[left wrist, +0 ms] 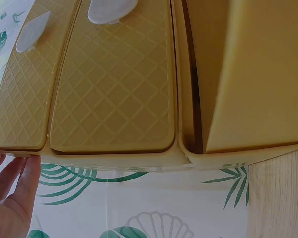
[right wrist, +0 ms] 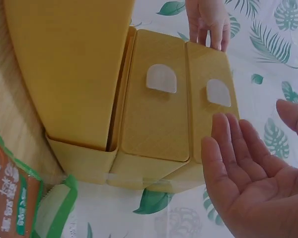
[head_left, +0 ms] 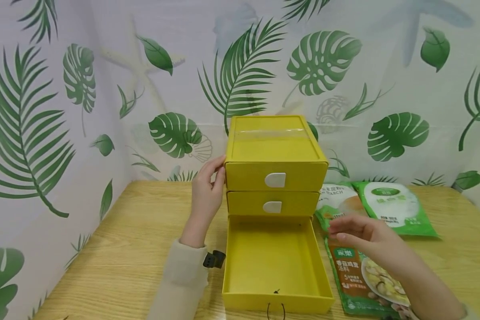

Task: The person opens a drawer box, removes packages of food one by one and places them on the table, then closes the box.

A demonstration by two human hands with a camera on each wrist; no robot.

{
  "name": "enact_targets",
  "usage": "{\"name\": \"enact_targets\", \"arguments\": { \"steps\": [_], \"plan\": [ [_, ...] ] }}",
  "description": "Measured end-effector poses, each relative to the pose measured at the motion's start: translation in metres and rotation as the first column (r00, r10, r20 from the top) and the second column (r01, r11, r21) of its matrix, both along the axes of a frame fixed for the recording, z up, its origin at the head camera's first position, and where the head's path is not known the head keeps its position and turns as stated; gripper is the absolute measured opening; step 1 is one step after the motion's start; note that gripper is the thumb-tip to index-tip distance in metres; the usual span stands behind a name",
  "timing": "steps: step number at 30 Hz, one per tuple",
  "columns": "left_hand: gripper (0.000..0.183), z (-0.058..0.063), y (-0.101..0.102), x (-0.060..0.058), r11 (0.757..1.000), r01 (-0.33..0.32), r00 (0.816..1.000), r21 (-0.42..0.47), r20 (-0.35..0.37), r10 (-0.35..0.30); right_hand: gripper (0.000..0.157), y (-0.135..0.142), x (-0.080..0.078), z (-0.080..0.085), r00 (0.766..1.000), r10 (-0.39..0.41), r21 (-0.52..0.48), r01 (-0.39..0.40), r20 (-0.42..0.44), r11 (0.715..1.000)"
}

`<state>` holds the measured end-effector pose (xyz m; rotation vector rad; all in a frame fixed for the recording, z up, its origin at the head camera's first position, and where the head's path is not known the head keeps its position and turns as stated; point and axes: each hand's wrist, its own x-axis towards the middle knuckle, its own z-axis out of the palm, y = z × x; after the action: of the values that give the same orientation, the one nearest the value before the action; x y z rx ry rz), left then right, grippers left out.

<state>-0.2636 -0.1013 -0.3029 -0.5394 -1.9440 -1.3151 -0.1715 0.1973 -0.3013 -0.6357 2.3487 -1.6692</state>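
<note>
A yellow drawer unit (head_left: 278,175) with three stacked drawers stands on the wooden table. Its bottom drawer (head_left: 276,262) is pulled out, and its visible floor is bare; the upper two, with white tab handles (head_left: 275,180), are closed. My left hand (head_left: 209,189) touches the unit's upper left side with its fingertips, seen also in the left wrist view at the unit's edge (left wrist: 114,159). Over the food packets at the right, my right hand (head_left: 368,240) hovers with palm turned up and fingers loosely extended, holding nothing.
Right of the unit lie a brown-green soup-mix packet (head_left: 354,280), a starch bag (head_left: 340,200) and a green-white bag (head_left: 398,206). A leaf-patterned backdrop (head_left: 256,58) rises behind the wooden table (head_left: 132,249). A dark cord loop (head_left: 276,310) hangs at the open drawer's front.
</note>
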Motion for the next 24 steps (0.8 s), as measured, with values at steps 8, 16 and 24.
{"name": "enact_targets", "arguments": {
  "steps": [8, 16, 24],
  "plan": [
    [0.024, 0.001, -0.002, 0.0, 1.0, -0.009, 1.0, -0.005, -0.01, 0.009, 0.022, -0.014, 0.015, 0.004, 0.975, 0.2, 0.075, -0.193, -0.099, 0.978],
    [0.024, 0.002, -0.001, 0.002, 1.0, -0.001, 1.0, -0.006, -0.002, 0.001, 0.02, -0.033, 0.031, 0.003, 0.912, 0.35, 0.254, -0.294, -0.214, 0.921],
    [0.024, 0.001, -0.002, 0.0, 1.0, 0.003, 1.0, -0.007, -0.001, -0.003, 0.027, -0.05, 0.042, -0.004, 0.878, 0.479, 0.311, -0.454, -0.002, 0.835]
  ]
}}
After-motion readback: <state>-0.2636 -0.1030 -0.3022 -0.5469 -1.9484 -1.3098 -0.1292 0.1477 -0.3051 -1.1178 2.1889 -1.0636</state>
